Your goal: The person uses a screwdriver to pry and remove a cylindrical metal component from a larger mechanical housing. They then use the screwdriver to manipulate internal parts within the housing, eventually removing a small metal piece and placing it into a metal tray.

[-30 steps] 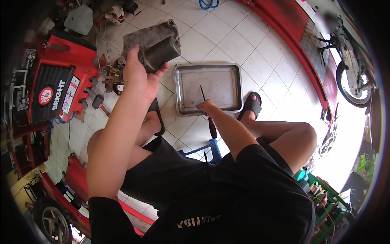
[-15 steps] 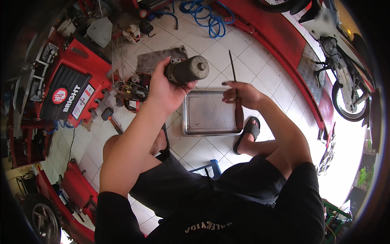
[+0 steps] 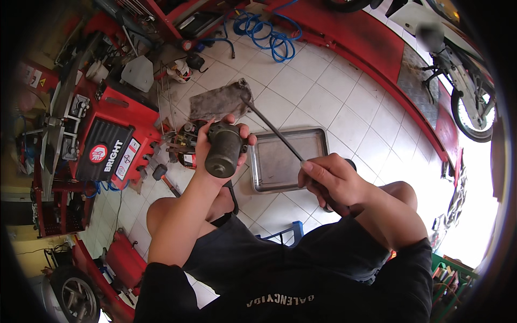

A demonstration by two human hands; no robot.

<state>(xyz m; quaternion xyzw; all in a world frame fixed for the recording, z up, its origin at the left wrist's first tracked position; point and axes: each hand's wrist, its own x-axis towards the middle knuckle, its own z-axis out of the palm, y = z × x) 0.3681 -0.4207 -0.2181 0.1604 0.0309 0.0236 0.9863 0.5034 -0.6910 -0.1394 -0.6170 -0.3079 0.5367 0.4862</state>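
Note:
My left hand (image 3: 202, 156) is wrapped round a dark grey cylindrical motor (image 3: 223, 153), its rounded end with a small boss tilted toward me. In my right hand (image 3: 334, 180) is a long screwdriver (image 3: 276, 130), gripped with the thumb along it. Its dark shaft points up and to the left, the tip passing beyond the motor's far end; the handle is mostly hidden by my fingers. Whether the shaft touches the motor I cannot tell. Below both hands, a shallow metal tray (image 3: 326, 141) lies on the floor.
A stained grey cloth (image 3: 215, 102) lies on the tiles ahead. At the left stand a red machine (image 3: 116, 126) and a mallet (image 3: 161, 173). A coiled blue hose (image 3: 250, 24), a red lift platform (image 3: 371, 64) and a motorcycle (image 3: 458, 75) are farther off.
My left hand has lowered and turned the motor, so its rounded end faces me. My right hand has moved down, and the screwdriver has swung from near upright to slanting left.

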